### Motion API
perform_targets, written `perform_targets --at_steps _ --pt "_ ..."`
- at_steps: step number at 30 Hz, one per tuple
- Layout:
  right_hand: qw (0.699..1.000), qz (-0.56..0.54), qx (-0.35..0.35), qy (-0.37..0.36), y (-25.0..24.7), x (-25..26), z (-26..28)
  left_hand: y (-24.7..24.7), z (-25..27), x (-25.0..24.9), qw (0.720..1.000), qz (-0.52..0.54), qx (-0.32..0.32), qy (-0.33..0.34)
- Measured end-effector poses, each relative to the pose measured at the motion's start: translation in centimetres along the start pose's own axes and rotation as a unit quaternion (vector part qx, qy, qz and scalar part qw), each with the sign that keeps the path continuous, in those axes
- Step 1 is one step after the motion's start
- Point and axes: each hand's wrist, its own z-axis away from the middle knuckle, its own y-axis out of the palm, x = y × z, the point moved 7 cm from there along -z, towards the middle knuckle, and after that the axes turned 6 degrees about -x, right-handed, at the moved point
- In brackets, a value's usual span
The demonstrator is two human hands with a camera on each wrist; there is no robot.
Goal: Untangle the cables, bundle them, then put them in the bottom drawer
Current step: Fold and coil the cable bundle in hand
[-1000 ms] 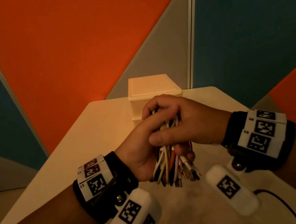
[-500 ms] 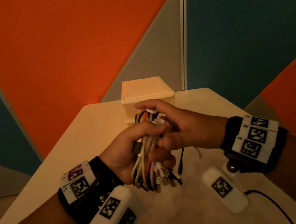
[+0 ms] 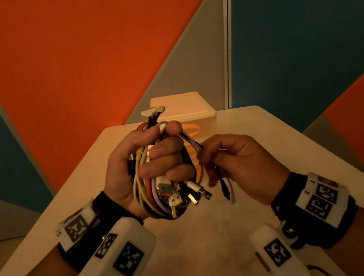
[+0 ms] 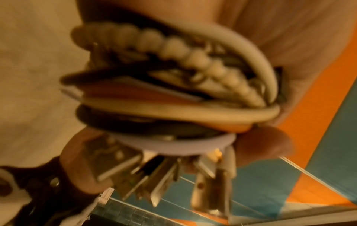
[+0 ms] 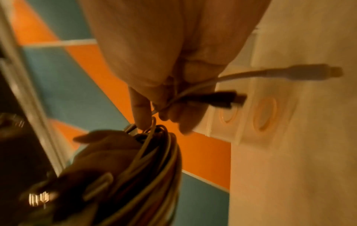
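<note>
My left hand [image 3: 147,164] grips a folded bundle of cables [image 3: 158,188] above the table: white, orange, lilac and black strands with USB plugs sticking out below. The left wrist view shows the same bundle [image 4: 173,97] close and blurred, plugs pointing down. My right hand [image 3: 231,161] is just right of the bundle and pinches two loose ends, a black cable [image 3: 223,186] and a lilac one [image 3: 231,192], which loop back into the bundle. In the right wrist view the black plug [image 5: 220,99] and the pale plug [image 5: 301,73] stick out past the fingers [image 5: 141,110]. The small drawer unit [image 3: 186,111] stands behind the hands.
The pale table [image 3: 271,138] narrows toward the back, where the drawer unit stands at its far edge. Orange ring handles [image 5: 264,116] mark the drawer fronts. Orange, teal and grey wall panels [image 3: 70,60] rise behind. A black cord [image 3: 319,271] lies at the near right.
The hands came apart. My right hand let go of the bundle's top and drew two cable ends out to the right, while the left hand lifted and turned the bundle.
</note>
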Motion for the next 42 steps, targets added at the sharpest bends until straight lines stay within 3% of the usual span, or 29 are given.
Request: perform_targets --at_steps 3,9,18,22,31,37,42 --pt "0.994 0.092 0.058 0.005 -0.3 0.3 0.3 -0.8 0.1 -0.5 1.0 0.005 -0.015 0.007" --pt "0.986 0.118 0.115 0.024 -1.3 0.6 0.2 -1.1 0.2 -0.7 1.0 0.028 0.0 0.009" --pt "0.946 0.274 0.165 -0.055 -1.9 1.6 -0.3 -0.6 0.7 -0.5 0.999 0.024 0.037 0.006" --pt "0.965 0.217 0.139 -0.05 -2.7 2.3 -0.7 -0.6 0.6 -0.8 0.999 0.02 0.037 0.016" --pt "0.963 0.178 0.063 -0.191 -1.4 2.8 0.3 -1.1 -0.3 -1.9 0.998 0.009 0.018 0.064" --pt "0.956 0.183 0.078 -0.214 0.1 2.4 0.7 -1.4 -0.3 -2.1 0.997 -0.013 0.014 0.08" --pt "0.962 0.172 0.155 -0.145 0.6 2.1 0.5 -1.5 -0.1 -2.0 0.996 -0.041 0.017 0.072"
